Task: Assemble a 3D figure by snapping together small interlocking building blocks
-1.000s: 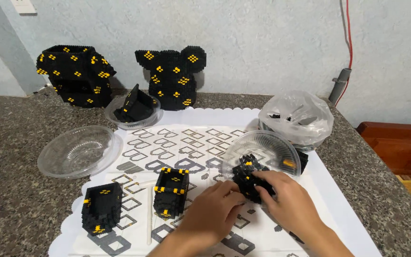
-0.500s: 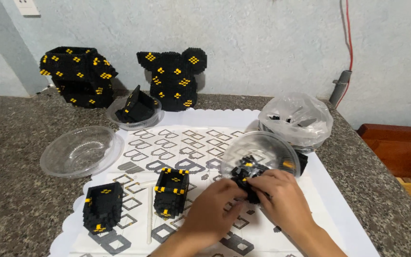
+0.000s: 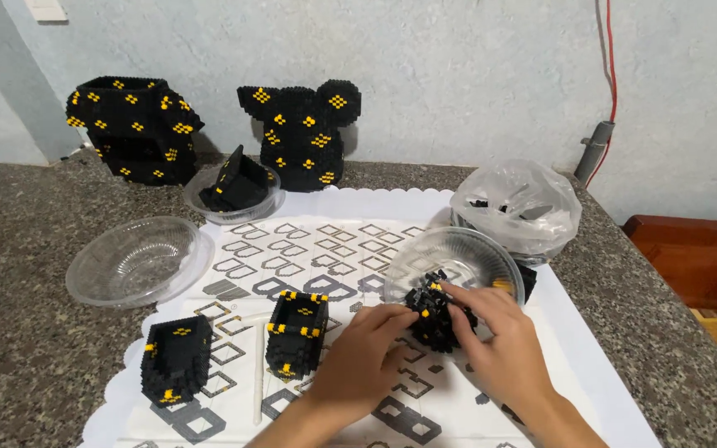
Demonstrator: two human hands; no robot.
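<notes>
I see both forearms coming in from about 6 o'clock, angled so they meet near the middle of the view. My left hand [image 3: 367, 357] lies palm down, its fingers stretched toward 2 o'clock. My right hand [image 3: 499, 340] sits just beside it at 3 o'clock, back up, with fingers curled toward 10 o'clock. The fingertips of the two hands nearly meet, pinching inward.

speckled grey granite worktop [image 3: 18, 249] abuts a pale blue rough-plastered wall [image 3: 458, 75], with a red cable [image 3: 610, 75] running down to a grey pipe [image 3: 592, 149] at right, beside brown wooden furniture [image 3: 690, 261], evenly lit.
</notes>
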